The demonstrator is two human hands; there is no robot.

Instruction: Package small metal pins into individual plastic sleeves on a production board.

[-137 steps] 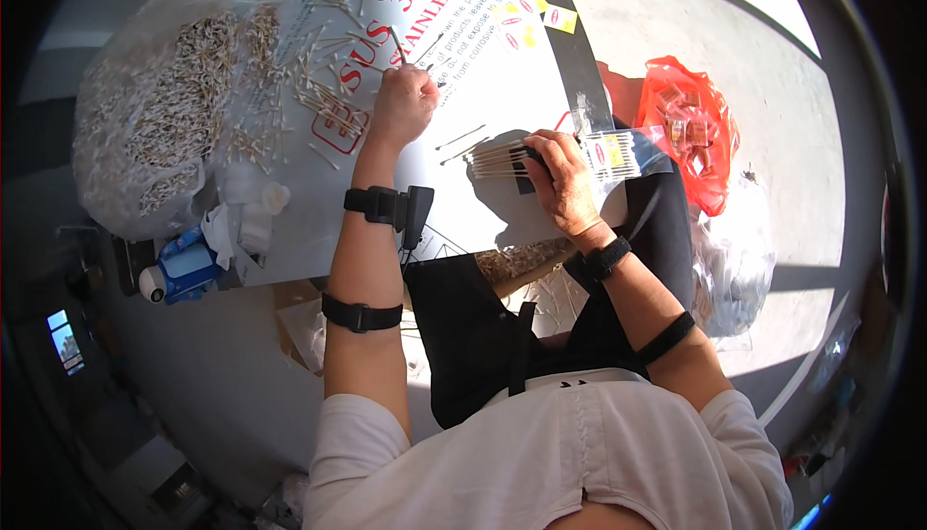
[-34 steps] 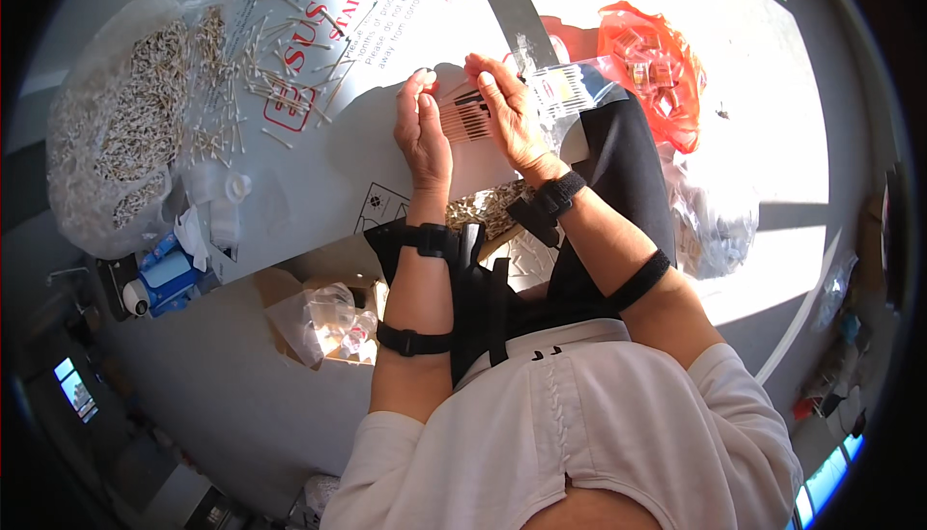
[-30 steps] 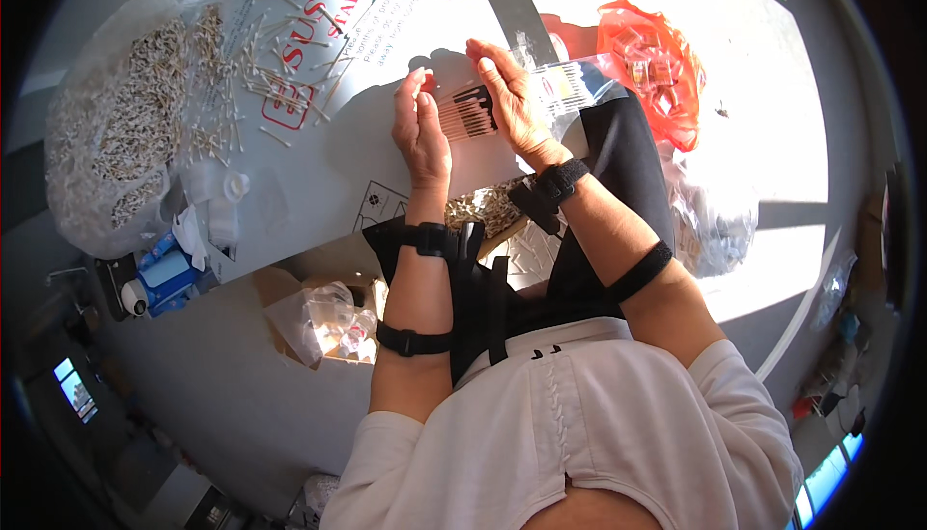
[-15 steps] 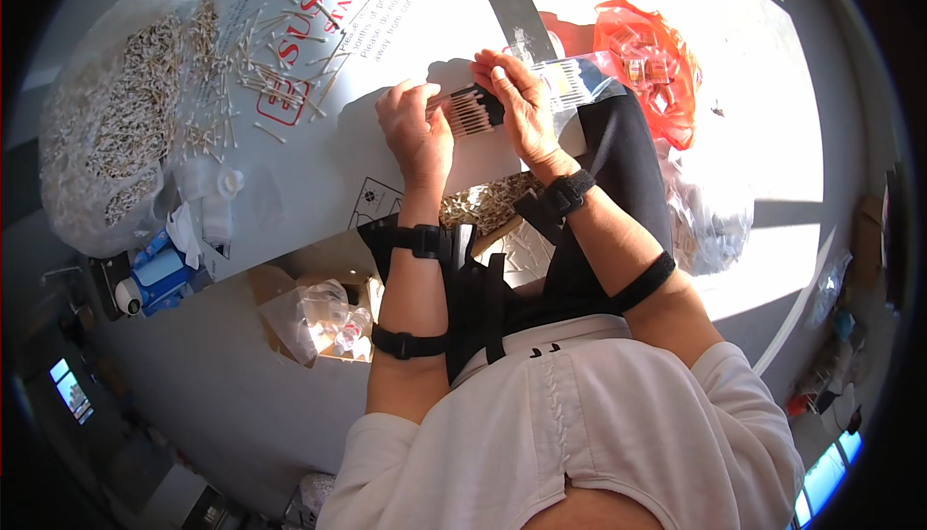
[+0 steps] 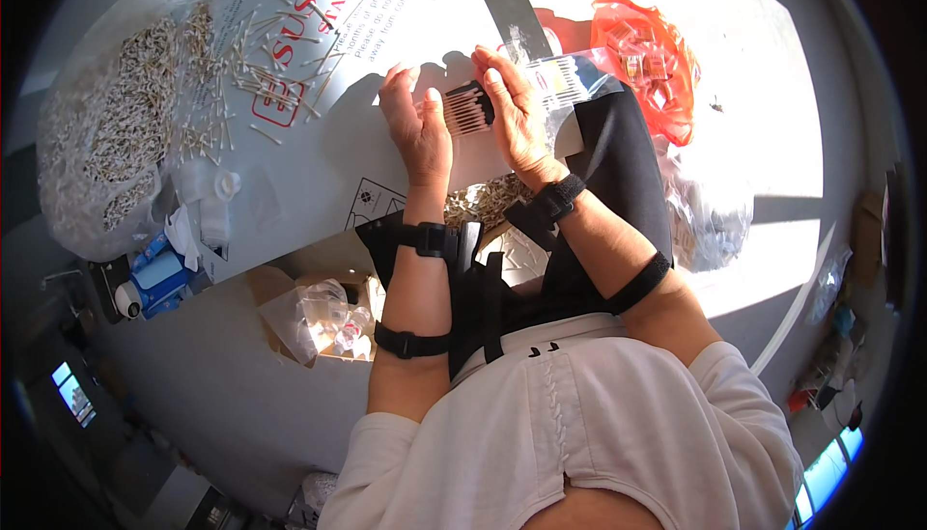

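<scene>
Small dark comb-like card [image 5: 467,108] pinched between left hand [image 5: 417,129] and right hand [image 5: 517,115]; likely light, flimsy; best gripped at three and nine o'clock edges.

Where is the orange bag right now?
In the head view, the orange bag lies on the table at the upper right, just past the right hand and beside the clear packet.
</scene>
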